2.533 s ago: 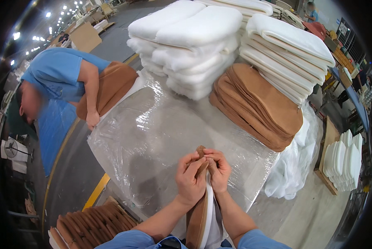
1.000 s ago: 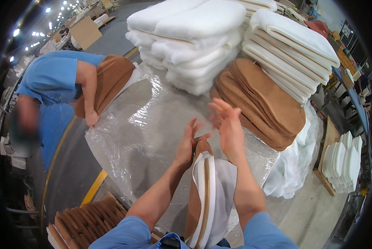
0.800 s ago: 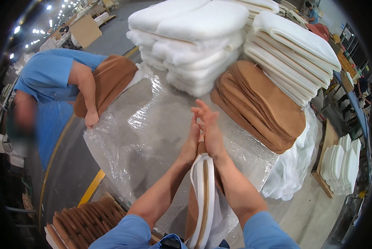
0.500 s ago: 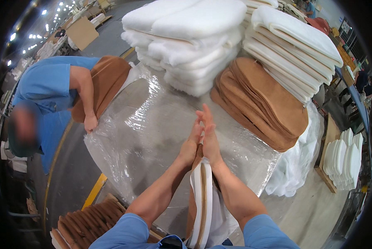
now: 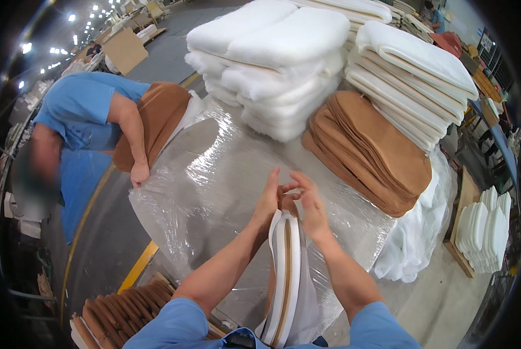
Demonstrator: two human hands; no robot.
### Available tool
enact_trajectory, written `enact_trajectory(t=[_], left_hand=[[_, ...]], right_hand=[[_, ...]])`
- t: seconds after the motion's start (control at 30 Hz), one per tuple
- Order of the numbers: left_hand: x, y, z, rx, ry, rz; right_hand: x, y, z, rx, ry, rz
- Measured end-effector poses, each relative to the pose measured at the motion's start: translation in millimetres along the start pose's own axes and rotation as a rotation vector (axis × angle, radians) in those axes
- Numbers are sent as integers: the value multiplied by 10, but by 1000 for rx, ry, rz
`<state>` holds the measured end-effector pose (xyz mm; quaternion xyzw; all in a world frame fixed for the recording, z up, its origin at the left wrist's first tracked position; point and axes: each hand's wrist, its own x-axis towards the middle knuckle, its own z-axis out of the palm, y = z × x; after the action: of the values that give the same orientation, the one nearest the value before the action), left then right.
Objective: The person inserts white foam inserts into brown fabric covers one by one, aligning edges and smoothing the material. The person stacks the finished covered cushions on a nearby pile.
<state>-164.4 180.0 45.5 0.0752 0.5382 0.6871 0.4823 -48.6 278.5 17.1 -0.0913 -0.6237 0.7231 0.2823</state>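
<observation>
A padded cushion cover point(image 5: 288, 279) stands on edge between my forearms, its lower end against my body. White bands with a tan strip, perhaps a zipper, run along its narrow side. Brown fabric shows at its far end, and a pale panel hangs on the right. My left hand point(image 5: 269, 195) lies beside that far end with fingers stretched out and thumb apart. My right hand point(image 5: 310, 203) is on the other side, fingers spread and curved, a small gap from the cover. Beneath is a table point(image 5: 237, 174) covered in clear plastic film.
Stacked brown covers point(image 5: 377, 151) lie at the table's right, beside folded white pads point(image 5: 414, 75). A tall pile of fluffy white pads point(image 5: 272, 64) stands behind. At left a co-worker in blue point(image 5: 91, 110) bends over a brown cover point(image 5: 158, 116). More brown pieces point(image 5: 121, 311) stand lower left.
My hands were pressed nearly flat together at the cover's far end; now they are apart, with the right hand shifted rightward and its fingers curved. The whole view has shifted slightly.
</observation>
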Motion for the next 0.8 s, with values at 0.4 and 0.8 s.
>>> enact_trajectory(t=[0.4,0.8], left_hand=[[176,-69,-155,292,-523,87],[-650,-134,-1190,152,227,491]], right_hand=[[-414,-414,201,-277,-29,-103],[-2106,-1034,-624,-67,238,304]])
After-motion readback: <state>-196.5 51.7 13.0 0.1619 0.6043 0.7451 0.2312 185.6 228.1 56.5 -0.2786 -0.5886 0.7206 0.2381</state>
